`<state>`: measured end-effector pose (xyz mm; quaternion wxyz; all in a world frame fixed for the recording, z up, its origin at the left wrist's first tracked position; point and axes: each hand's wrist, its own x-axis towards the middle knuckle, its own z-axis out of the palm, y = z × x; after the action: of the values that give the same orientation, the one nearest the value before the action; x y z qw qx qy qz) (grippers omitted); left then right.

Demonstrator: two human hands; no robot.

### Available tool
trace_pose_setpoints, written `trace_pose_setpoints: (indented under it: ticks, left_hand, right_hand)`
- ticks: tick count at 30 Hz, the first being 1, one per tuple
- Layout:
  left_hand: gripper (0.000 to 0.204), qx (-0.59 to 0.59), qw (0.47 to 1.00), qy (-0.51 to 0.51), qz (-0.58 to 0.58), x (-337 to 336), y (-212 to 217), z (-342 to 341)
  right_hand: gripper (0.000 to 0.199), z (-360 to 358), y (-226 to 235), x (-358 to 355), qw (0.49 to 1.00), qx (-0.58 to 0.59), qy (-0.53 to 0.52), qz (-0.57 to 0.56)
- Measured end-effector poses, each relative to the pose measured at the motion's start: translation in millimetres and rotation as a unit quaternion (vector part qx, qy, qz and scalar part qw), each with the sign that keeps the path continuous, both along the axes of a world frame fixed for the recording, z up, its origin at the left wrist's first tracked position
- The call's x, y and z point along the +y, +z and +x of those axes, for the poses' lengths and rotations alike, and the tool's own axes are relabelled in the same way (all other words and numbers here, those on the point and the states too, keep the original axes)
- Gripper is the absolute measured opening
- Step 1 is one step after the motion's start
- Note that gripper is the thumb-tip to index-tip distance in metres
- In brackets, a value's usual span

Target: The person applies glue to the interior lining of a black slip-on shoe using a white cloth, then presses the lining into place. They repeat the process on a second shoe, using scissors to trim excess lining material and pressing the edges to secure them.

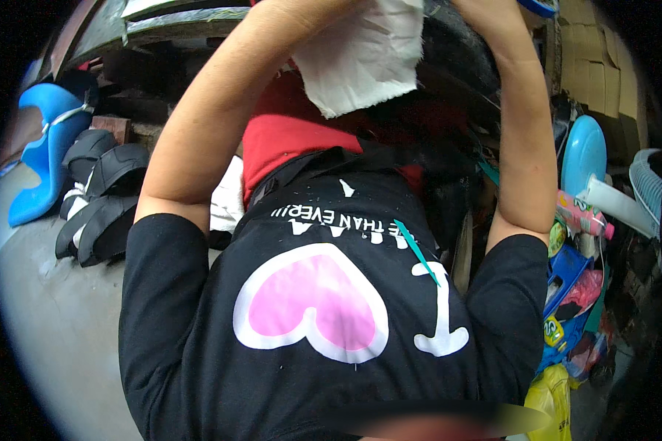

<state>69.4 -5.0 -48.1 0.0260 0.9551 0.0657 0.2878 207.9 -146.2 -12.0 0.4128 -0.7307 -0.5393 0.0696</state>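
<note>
My left forearm [221,103] and right forearm [526,125] reach forward past the upper edge, so both hands and their fingers lie outside the picture. A white cloth piece [360,62] with a frayed lower edge hangs between the arms, close to my left wrist. What holds it up cannot be seen. Beneath it is red fabric [294,140] over my lap. A thin teal strip [417,250] lies on my black shirt [316,389], which bears a pink heart. Small white specks of lint dot the shirt's lower part.
At the left, a blue plastic chair [48,154] and stacked black sandals [103,191] stand on the grey floor [66,316]. To the right are a light blue oval object [583,154], a pink bottle [581,214] and a yellow bag [548,404]. Brown cardboard [588,59] stands behind.
</note>
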Motion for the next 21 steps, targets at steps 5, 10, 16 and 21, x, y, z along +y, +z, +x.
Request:
trace_pose_setpoints:
  ticks: [5, 10, 16, 21]
  left_hand:
    - [0.005, -0.027, 1.000, 0.007, -0.001, 3, -2, 4]
    - [0.006, -0.050, 0.998, 0.022, -0.023, 6, -7, 6]
    - [0.007, 0.063, 0.992, 0.024, -0.106, 21, 5, 2]
    - [0.025, 0.043, 0.969, 0.001, -0.245, 30, 14, -16]
  right_hand:
    - [0.026, -8, -12, 10, 0.978, -0.170, -0.085, -0.089]
    - [0.034, -14, -15, 0, 0.917, -0.378, -0.035, 0.123]
    - [0.023, -53, -33, -17, 0.945, -0.319, 0.057, 0.049]
    - [0.036, -55, -38, -21, 0.961, -0.270, 0.055, 0.020]
